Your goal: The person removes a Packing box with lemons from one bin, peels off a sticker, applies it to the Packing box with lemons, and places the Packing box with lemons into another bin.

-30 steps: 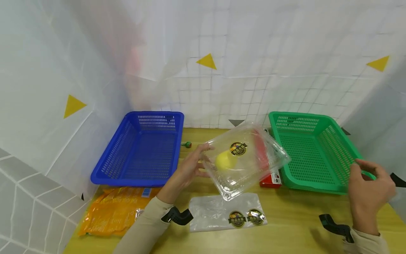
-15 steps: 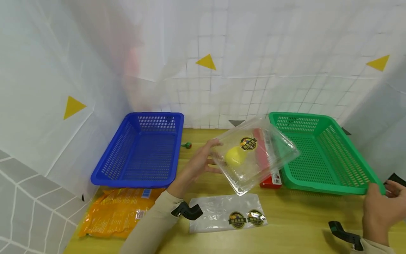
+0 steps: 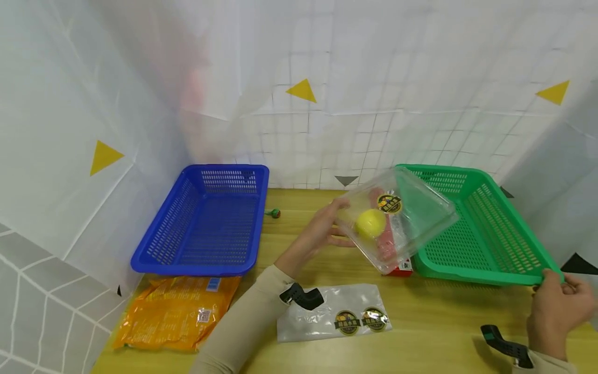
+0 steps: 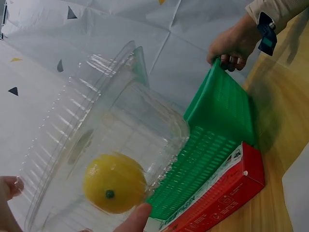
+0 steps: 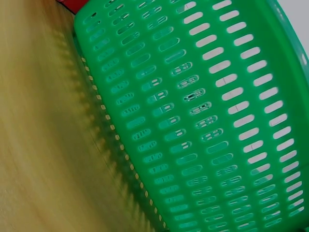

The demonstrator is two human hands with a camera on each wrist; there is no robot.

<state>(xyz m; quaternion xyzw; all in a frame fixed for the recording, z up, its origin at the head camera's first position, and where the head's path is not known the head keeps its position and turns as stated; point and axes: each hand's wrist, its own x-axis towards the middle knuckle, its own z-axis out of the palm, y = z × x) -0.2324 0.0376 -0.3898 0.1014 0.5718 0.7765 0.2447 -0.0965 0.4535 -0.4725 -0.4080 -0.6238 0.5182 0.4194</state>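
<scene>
My left hand (image 3: 322,228) grips one end of a clear plastic fruit box (image 3: 420,208) with a round dark label on its lid. Inside it lies a yellow lemon (image 4: 115,183), near the held end. The box is tilted, raised above the table, and its far end overlaps the green basket (image 3: 528,234) in the head view. At the basket's near right corner my right hand (image 3: 560,306) pinches the rim. The right wrist view shows mostly the basket's slotted wall (image 5: 193,121); the hand itself is out of that view.
A red box (image 4: 227,193) stands against the green basket's left side. A blue basket (image 3: 215,223) is at the left, with an orange packet (image 3: 177,311) in front. A clear labelled bag (image 3: 334,311) lies in the middle foreground. A small lollipop-like item (image 3: 274,213) lies behind.
My left hand has carried the clear box with the lemon rightward, over toward the green basket. My right hand has moved down and right and taken hold of the basket's corner rim.
</scene>
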